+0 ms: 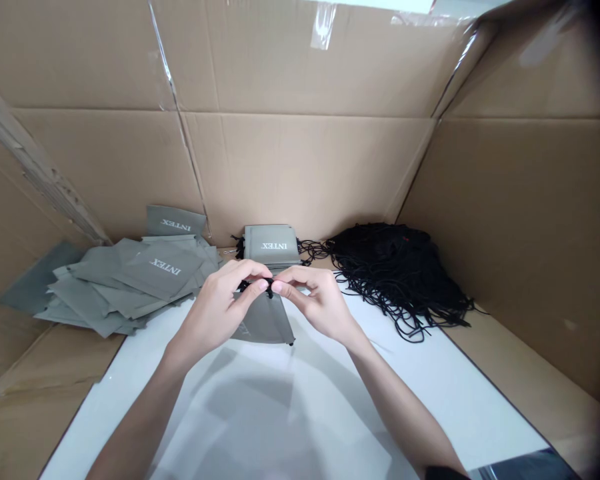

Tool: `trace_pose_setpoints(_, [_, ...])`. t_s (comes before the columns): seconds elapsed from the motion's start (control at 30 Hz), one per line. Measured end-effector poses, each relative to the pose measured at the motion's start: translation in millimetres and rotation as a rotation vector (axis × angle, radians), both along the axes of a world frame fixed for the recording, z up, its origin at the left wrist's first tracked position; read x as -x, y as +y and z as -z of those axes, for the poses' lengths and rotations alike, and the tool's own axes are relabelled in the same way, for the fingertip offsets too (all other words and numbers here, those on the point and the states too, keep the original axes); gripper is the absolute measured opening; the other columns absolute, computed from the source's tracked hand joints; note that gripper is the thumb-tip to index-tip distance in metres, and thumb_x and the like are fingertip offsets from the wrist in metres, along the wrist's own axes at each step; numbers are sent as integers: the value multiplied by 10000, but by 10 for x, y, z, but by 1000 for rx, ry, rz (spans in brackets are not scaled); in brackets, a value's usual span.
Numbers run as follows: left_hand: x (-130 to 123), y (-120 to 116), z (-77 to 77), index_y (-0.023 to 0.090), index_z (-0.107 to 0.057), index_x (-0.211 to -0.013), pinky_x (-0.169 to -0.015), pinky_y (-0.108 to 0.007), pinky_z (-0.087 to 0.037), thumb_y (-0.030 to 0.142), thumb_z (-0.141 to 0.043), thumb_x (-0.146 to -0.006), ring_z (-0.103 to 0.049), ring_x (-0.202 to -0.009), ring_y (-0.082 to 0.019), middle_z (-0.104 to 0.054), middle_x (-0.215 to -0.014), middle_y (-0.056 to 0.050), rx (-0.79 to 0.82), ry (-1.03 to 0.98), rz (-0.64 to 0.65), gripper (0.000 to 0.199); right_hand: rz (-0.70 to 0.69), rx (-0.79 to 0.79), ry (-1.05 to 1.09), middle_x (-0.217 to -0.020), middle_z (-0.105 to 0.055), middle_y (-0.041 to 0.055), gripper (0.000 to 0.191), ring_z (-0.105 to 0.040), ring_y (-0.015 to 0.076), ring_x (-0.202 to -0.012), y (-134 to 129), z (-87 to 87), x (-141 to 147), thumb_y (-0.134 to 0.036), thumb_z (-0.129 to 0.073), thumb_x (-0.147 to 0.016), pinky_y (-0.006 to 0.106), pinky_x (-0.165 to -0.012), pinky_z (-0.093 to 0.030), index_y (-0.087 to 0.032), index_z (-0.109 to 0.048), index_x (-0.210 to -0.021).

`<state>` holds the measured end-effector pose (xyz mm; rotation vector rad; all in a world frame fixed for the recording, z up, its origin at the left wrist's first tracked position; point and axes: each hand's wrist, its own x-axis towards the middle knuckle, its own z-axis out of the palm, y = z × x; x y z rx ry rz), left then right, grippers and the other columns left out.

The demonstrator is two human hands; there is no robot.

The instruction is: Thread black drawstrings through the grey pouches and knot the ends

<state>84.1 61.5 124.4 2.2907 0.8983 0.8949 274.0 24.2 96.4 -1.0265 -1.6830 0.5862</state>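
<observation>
Cord (269, 289), black, pinched narrowly by left hand (226, 303) and right hand (322, 301) side by side; gray pouch (266, 321) just below.

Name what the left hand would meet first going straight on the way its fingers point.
Probably the right hand, facing it across the black drawstring at their fingertips; depth is unclear.

soft shadows across bright tabletop (430, 380), glare on tape (323, 28), dark blurry right edge

Black cord (269, 291) partly hidden by the fingers (253, 268)
</observation>
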Motion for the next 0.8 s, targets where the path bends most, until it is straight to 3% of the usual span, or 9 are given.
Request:
trace_pose_setpoints(0.2, [31,142,-15,232,-660,-883,-785,-270,-448,327,-542,-951,-595,-912,-168,-643,-964,-7,162,-18,156,166,-163,109,134,-766,-690,29,173,-584,140,-701,24,-1,-41,-297,-675,-884,252,-651,-440,-161,-718,-787])
trace_pose_setpoints(0.33, [-13,161,24,224,-661,-907,-736,-250,-473,335,-618,-909,-612,-847,-153,-659,-919,-4,207,-125,128,119,-230,175,260,-736,-679,29,197,-572,135,-671,60,12,-97,-337,-720,-846,261,-642,-447,-153,-717,-775])
trace_pose_setpoints(0.43, [-40,112,39,221,-670,-880,-699,-230,-479,306,-620,-915,-618,-785,-136,-678,-852,9,123,-172,97,105,-243,194,325,-730,-684,30,221,-580,138,-666,76,20,-118,-370,-752,-813,270,-648,-462,-154,-721,-773])
trace_pose_setpoints(0.6, [-50,19,51,239,-741,-901,-669,-221,-500,267,-671,-886,-661,-779,-137,-739,-893,8,-90,-181,23,76,-145,141,324,-758,-705,35,217,-613,157,-709,55,16,-91,-378,-750,-817,282,-677,-480,-164,-735,-789])
trace_pose_setpoints(0.8, [-124,-64,122,221,-751,-821,-623,-219,-539,222,-737,-824,-687,-723,-140,-766,-849,16,-230,-258,-140,14,2,46,173,-824,-726,36,150,-638,170,-771,-37,-32,-14,-302,-672,-893,281,-699,-476,-184,-734,-824])
